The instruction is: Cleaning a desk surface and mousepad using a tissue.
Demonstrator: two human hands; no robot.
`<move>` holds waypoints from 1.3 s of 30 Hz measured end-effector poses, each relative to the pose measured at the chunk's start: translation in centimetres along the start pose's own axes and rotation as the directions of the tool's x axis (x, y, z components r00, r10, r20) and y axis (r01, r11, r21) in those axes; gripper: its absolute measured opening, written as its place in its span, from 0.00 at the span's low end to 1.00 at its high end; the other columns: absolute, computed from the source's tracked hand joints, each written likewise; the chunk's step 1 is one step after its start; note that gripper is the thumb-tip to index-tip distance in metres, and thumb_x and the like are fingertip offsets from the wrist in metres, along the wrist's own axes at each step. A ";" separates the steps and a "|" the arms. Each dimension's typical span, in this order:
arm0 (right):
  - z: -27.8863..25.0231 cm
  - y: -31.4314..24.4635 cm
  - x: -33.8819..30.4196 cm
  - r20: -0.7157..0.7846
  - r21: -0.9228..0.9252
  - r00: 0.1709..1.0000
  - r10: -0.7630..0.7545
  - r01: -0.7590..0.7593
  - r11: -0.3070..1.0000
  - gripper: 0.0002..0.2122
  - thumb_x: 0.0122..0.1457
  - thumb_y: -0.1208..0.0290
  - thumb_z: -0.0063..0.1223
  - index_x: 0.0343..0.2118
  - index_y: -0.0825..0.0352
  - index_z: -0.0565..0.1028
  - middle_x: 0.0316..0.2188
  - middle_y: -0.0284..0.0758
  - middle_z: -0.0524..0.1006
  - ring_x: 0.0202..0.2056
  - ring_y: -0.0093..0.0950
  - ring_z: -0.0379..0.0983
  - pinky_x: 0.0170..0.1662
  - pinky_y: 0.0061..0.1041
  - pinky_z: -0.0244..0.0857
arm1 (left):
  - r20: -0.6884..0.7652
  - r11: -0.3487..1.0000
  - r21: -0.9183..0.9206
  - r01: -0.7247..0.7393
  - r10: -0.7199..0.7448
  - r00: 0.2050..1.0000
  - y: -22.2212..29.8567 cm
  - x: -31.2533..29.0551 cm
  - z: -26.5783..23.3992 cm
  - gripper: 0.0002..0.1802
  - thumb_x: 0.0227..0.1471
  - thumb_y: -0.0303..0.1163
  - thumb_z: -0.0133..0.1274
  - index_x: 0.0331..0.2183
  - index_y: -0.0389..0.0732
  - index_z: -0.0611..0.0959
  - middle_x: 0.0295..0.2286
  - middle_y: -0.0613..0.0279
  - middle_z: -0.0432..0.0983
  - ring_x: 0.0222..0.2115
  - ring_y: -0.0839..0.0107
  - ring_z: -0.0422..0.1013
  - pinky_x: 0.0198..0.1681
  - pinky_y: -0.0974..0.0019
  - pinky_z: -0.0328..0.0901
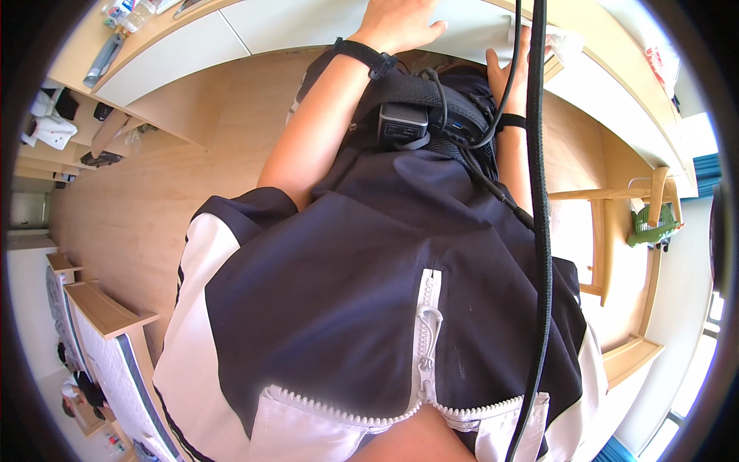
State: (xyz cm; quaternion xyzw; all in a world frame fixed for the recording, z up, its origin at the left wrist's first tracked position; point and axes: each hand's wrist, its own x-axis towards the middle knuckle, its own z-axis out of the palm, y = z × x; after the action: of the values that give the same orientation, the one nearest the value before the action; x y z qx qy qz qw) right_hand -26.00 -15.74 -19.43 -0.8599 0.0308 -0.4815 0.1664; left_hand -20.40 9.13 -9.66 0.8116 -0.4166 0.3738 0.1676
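Note:
My left hand (396, 25) lies at the top edge over the white drawer front (192, 58) of the desk, its thumb stretched out to the right. The other fingertips are cut off by the picture's edge, and nothing shows in this hand. My right hand (511, 75) is at the desk's front, thumb apart from the fingers, partly hidden behind a black cable (539, 192). Right beside its fingers is a crumpled white plastic wrapper (568, 46); whether they touch cannot be made out. Both wrists wear black straps.
A black strap with a small grey box (402, 123) and cables sits at my waist. On the desk's left stand a clear bottle (138, 15) and a grey, elongated object (104, 60). A wooden chair (596, 239) and a green fan (653, 225) are at right, shelves (92, 150) at left.

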 end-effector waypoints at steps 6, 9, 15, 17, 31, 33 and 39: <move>0.1 0.1 0.1 0.002 0.016 1.000 -0.003 0.003 1.000 0.45 0.52 0.58 0.68 0.72 0.57 0.54 0.73 0.56 0.41 0.71 0.66 0.36 0.71 0.52 0.46 | -0.018 1.000 -0.009 -0.003 0.002 1.000 -0.1 0.0 0.2 0.40 0.48 0.42 0.63 0.61 0.39 0.71 0.60 0.42 0.64 0.65 0.50 0.55 0.69 0.45 0.46; -0.4 -1.1 0.1 -0.068 -0.054 0.998 -0.008 0.004 0.999 0.45 0.51 0.62 0.68 0.71 0.64 0.56 0.67 0.59 0.59 0.71 0.62 0.42 0.70 0.50 0.49 | -0.018 1.000 -0.007 -0.007 0.007 1.000 -0.1 0.0 0.2 0.40 0.48 0.42 0.62 0.61 0.39 0.72 0.60 0.42 0.64 0.65 0.50 0.56 0.69 0.45 0.46; -0.7 -1.0 0.3 -0.034 -0.089 0.999 -0.023 0.020 0.996 0.43 0.52 0.61 0.67 0.70 0.63 0.58 0.66 0.62 0.59 0.69 0.62 0.48 0.68 0.51 0.53 | -0.010 1.000 -0.002 -0.003 0.003 1.000 -0.1 0.0 0.1 0.40 0.49 0.42 0.62 0.61 0.39 0.72 0.60 0.42 0.64 0.65 0.50 0.56 0.68 0.45 0.46; -0.4 -0.6 0.4 -0.052 -0.019 0.998 -0.031 0.030 0.999 0.43 0.52 0.60 0.67 0.70 0.63 0.58 0.66 0.63 0.59 0.68 0.62 0.50 0.68 0.51 0.54 | -0.030 1.000 -0.012 -0.002 0.002 1.000 -0.1 0.0 0.2 0.39 0.49 0.42 0.62 0.61 0.39 0.72 0.60 0.42 0.64 0.64 0.49 0.56 0.68 0.45 0.46; 0.2 -0.2 0.1 -0.092 -0.178 0.993 -0.075 0.058 0.982 0.45 0.51 0.58 0.68 0.71 0.60 0.58 0.65 0.65 0.58 0.68 0.64 0.50 0.66 0.52 0.56 | -0.013 1.000 -0.024 0.018 -0.018 1.000 0.1 0.0 0.0 0.39 0.49 0.42 0.62 0.61 0.39 0.72 0.60 0.43 0.65 0.65 0.50 0.56 0.69 0.46 0.46; 0.2 0.2 0.2 -0.095 -0.149 0.992 -0.079 0.064 0.987 0.45 0.50 0.58 0.68 0.71 0.60 0.58 0.65 0.64 0.59 0.67 0.63 0.52 0.65 0.52 0.57 | -0.012 0.999 -0.028 0.016 -0.016 1.000 0.1 0.0 0.0 0.39 0.49 0.42 0.62 0.61 0.39 0.72 0.60 0.43 0.65 0.65 0.50 0.56 0.69 0.46 0.46; 0.4 0.5 0.3 -0.095 -0.121 0.993 -0.064 0.052 0.991 0.45 0.49 0.57 0.69 0.70 0.58 0.59 0.64 0.63 0.61 0.63 0.61 0.60 0.62 0.53 0.62 | -0.017 1.000 -0.011 0.007 -0.007 1.000 0.1 0.0 0.0 0.40 0.49 0.42 0.63 0.61 0.39 0.71 0.59 0.43 0.65 0.65 0.49 0.56 0.69 0.46 0.46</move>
State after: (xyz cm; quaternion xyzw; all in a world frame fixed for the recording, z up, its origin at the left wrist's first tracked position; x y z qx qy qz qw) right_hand -25.49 -16.18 -19.56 -0.8440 0.0423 -0.5254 0.0993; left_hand -20.54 9.09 -9.65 0.8089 -0.4142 0.3779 0.1771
